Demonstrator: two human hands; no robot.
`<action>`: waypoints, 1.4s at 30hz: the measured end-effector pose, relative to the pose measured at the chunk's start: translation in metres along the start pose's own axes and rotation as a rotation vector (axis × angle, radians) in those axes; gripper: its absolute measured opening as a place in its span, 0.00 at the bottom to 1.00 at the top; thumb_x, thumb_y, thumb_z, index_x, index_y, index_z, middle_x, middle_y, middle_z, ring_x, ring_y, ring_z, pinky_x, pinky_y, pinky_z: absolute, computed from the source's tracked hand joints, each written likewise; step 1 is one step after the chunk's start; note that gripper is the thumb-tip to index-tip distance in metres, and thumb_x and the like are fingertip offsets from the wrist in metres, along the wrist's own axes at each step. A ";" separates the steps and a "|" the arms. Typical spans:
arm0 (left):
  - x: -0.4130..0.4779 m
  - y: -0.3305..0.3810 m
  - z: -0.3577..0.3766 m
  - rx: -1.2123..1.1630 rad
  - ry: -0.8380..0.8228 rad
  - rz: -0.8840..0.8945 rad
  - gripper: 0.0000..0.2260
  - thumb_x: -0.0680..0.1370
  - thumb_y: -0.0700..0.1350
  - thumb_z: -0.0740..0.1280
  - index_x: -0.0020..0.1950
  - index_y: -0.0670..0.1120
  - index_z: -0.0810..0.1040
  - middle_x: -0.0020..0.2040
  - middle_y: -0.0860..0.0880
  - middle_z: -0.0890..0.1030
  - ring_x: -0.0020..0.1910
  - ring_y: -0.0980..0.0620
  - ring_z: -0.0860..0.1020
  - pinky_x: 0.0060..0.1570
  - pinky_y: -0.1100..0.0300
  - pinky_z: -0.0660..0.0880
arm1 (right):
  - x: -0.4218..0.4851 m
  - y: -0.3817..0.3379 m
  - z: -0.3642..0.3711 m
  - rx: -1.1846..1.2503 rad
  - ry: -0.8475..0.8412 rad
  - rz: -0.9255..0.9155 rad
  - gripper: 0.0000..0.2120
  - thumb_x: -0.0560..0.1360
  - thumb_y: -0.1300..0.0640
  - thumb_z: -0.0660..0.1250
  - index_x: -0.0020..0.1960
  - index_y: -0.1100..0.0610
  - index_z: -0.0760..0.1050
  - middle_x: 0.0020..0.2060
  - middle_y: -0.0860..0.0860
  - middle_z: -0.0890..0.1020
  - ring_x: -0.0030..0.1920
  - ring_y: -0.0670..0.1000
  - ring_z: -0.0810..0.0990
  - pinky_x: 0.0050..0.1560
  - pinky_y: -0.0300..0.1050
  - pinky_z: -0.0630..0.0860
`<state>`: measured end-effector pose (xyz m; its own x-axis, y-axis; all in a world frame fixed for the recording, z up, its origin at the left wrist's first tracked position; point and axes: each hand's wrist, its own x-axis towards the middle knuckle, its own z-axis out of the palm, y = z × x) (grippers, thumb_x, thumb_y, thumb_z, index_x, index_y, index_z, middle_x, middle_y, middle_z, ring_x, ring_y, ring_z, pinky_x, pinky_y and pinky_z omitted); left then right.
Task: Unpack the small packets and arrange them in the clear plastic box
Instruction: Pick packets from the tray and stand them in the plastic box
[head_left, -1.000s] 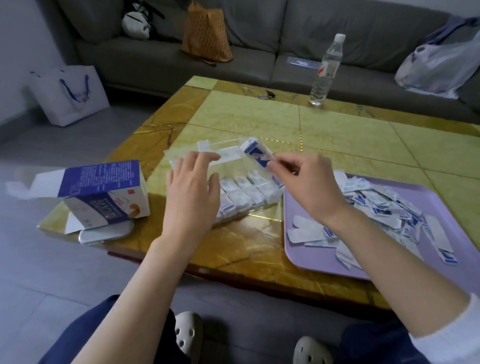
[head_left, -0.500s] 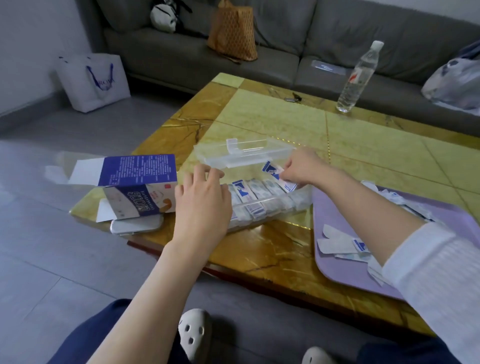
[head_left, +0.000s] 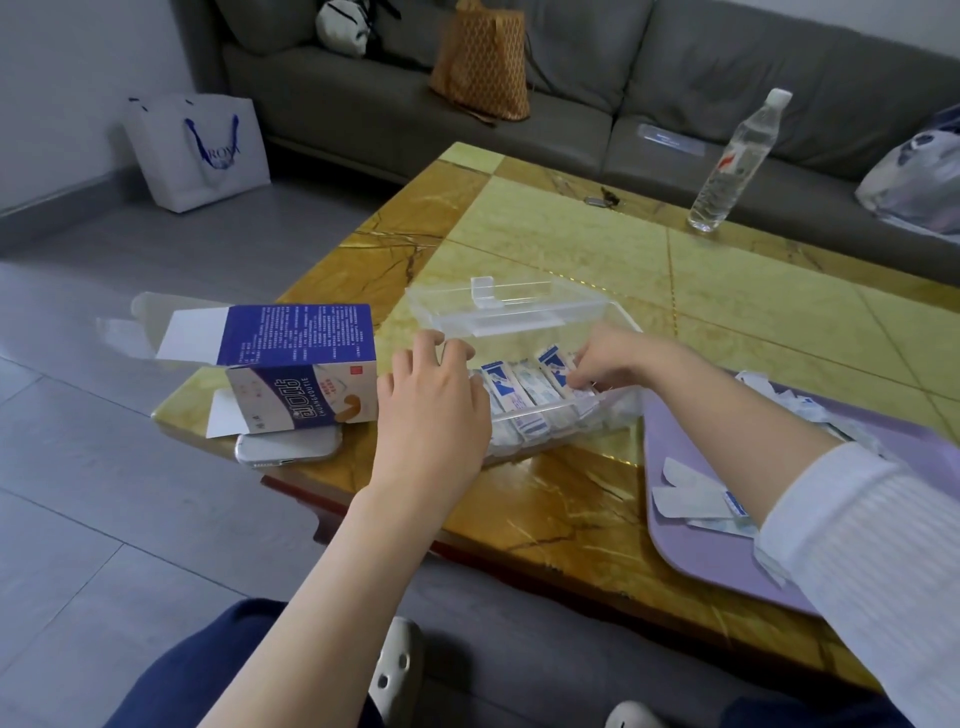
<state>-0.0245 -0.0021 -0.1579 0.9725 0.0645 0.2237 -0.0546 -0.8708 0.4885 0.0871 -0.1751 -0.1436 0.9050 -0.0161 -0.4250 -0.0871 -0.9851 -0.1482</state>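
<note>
The clear plastic box (head_left: 621, 410) sits on the yellow table with its lid (head_left: 498, 312) open and tilted back. Rows of white-and-blue packets (head_left: 530, 400) stand inside it. My left hand (head_left: 434, 410) rests on the box's left end, fingers curled over its rim. Inside the box, at its right part, my right hand (head_left: 608, 364) pinches a packet (head_left: 553, 366) among the others; its fingertips are partly hidden. More loose packets (head_left: 701, 496) lie on the purple tray (head_left: 727, 561) to the right, under my right forearm.
An opened blue-and-white carton (head_left: 296, 374) lies left of the box, on top of a phone (head_left: 288, 447). A water bottle (head_left: 737, 161) stands at the table's far side. A grey sofa with bags is behind, and a white paper bag (head_left: 200, 150) stands on the floor.
My right hand has carried the packet from above the box down into the row of packets. The left hand stayed at the box's left end. The view shifted right and closer.
</note>
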 end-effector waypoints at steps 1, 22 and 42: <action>0.000 0.000 0.000 -0.004 0.001 0.001 0.14 0.81 0.47 0.55 0.67 0.49 0.66 0.68 0.49 0.63 0.65 0.50 0.63 0.61 0.57 0.61 | -0.001 0.000 0.000 -0.016 0.007 -0.005 0.09 0.72 0.63 0.66 0.33 0.61 0.71 0.33 0.55 0.73 0.39 0.54 0.72 0.41 0.43 0.70; 0.002 0.002 0.000 -0.031 -0.016 -0.007 0.15 0.81 0.47 0.55 0.68 0.48 0.65 0.67 0.49 0.63 0.65 0.50 0.62 0.61 0.56 0.61 | -0.014 -0.022 -0.001 -0.054 0.053 -0.112 0.11 0.74 0.53 0.68 0.43 0.63 0.77 0.31 0.53 0.79 0.34 0.52 0.81 0.45 0.46 0.80; 0.002 0.001 0.000 -0.050 -0.013 -0.010 0.15 0.81 0.47 0.56 0.68 0.49 0.65 0.67 0.49 0.63 0.64 0.50 0.63 0.61 0.56 0.62 | -0.011 -0.058 0.014 -0.152 -0.008 -0.157 0.22 0.72 0.47 0.70 0.30 0.58 0.64 0.26 0.51 0.68 0.25 0.50 0.66 0.28 0.42 0.63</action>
<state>-0.0222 -0.0028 -0.1569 0.9760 0.0667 0.2075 -0.0554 -0.8449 0.5320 0.0765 -0.1151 -0.1431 0.8993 0.1407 -0.4141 0.1195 -0.9899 -0.0769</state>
